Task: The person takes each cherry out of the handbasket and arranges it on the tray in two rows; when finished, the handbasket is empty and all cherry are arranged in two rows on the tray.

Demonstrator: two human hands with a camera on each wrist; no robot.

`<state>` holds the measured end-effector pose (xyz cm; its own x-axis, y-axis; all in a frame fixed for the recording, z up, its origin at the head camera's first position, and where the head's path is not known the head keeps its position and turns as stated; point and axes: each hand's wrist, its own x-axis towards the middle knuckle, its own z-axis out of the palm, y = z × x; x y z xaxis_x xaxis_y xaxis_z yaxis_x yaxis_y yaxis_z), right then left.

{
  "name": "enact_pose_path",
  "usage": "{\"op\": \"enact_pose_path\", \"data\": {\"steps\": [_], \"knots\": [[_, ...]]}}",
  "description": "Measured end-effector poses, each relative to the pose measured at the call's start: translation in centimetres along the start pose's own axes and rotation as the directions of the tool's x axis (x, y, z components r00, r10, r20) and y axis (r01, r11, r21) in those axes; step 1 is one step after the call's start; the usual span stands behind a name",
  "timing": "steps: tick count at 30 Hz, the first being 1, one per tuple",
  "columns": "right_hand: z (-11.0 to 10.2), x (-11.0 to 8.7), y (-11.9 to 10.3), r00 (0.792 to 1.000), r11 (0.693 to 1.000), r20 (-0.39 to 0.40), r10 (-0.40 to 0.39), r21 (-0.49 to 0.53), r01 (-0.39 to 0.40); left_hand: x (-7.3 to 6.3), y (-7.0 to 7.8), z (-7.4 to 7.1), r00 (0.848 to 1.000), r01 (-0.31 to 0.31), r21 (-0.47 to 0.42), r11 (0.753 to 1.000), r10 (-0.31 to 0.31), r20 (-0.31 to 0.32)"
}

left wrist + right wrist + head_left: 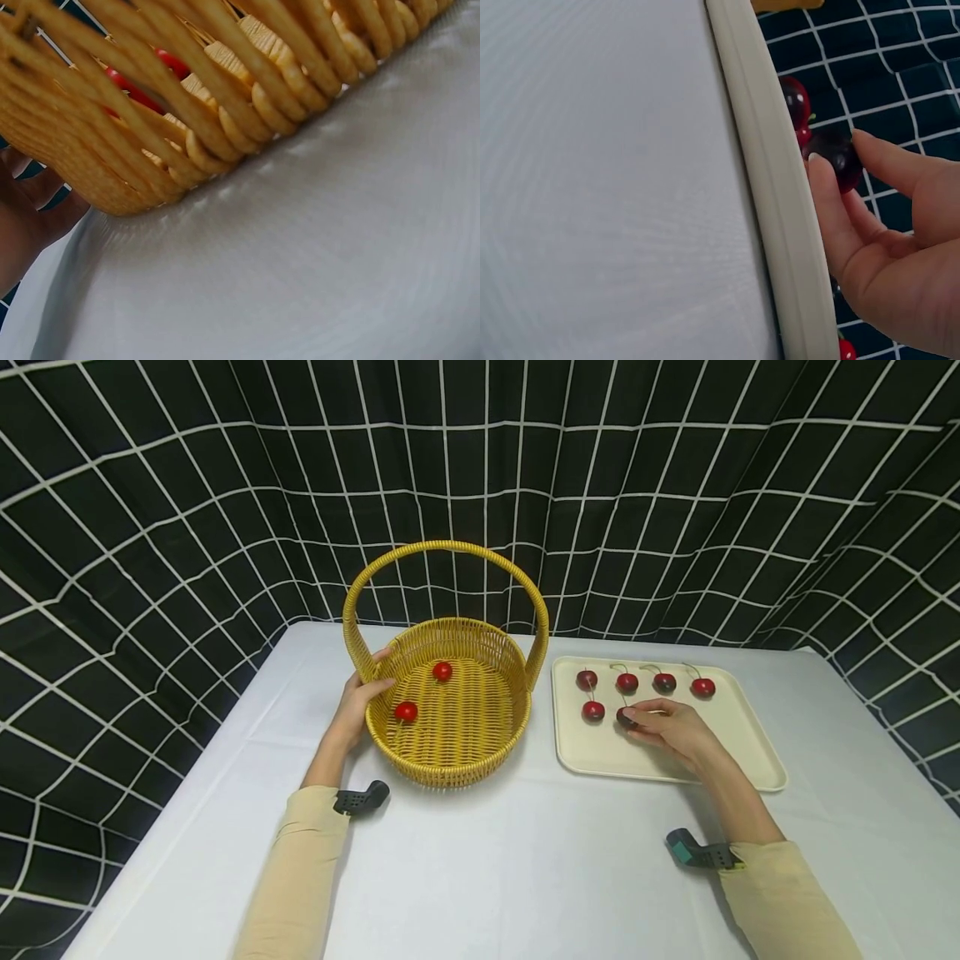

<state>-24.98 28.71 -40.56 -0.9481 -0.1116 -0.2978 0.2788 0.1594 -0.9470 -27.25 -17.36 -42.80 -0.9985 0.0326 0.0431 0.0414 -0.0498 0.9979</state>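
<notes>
A yellow woven basket [489, 758] with a tall arched handle stands left of centre, two bright red cherries [406, 712] on its floor. My left hand [351, 710] grips its left side, thumb over the rim and the other fingers outside against the weave. Over at the right, my right hand [675, 732] pinches a dark red cherry [838, 159] between thumb and fingertips, low over the cream tray [615, 762]. Several more dark red cherries with stems [627, 682] lie on that tray, most in a row along its back, with one [593, 711] just left of the pinched one.
A white cloth [495, 877] covers the table. Behind and at both sides hangs a black curtain [615, 468] with a white grid. The basket's handle [447, 546] rises high above its rim. Each wrist wears a small dark camera [362, 797].
</notes>
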Motion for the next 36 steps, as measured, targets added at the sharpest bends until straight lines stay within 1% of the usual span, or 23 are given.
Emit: {"op": "enact_pose_path", "data": {"steps": [5, 10, 17, 28, 36], "knots": [[-0.1, 0.0, 0.2, 1.000, 1.000, -0.010, 0.017, -0.024, -0.018, 0.0, 0.0, 0.0, 1.000, -0.004, -0.003, 1.000, 0.004, 0.003], [0.0, 0.1, 0.3, 0.998, 0.997, -0.039, 0.041, -0.063, -0.043, 0.0, 0.0, 0.0, 1.000, -0.011, -0.002, 1.000, 0.011, 0.002], [0.0, 0.1, 0.4, 0.997, 0.992, -0.063, 0.052, -0.113, -0.059, -0.1, 0.0, 0.1, 1.000, -0.016, 0.000, 1.000, 0.016, 0.000], [-0.1, 0.1, 0.7, 0.990, 0.977, -0.141, 0.026, -0.208, -0.055, -0.1, -0.1, 0.1, 1.000, -0.016, -0.001, 1.000, 0.016, 0.003], [-0.1, 0.3, 1.1, 0.979, 0.954, -0.205, -0.016, -0.297, -0.047, -0.2, 0.1, 0.2, 1.000, -0.015, -0.006, 1.000, 0.015, 0.009]]}}
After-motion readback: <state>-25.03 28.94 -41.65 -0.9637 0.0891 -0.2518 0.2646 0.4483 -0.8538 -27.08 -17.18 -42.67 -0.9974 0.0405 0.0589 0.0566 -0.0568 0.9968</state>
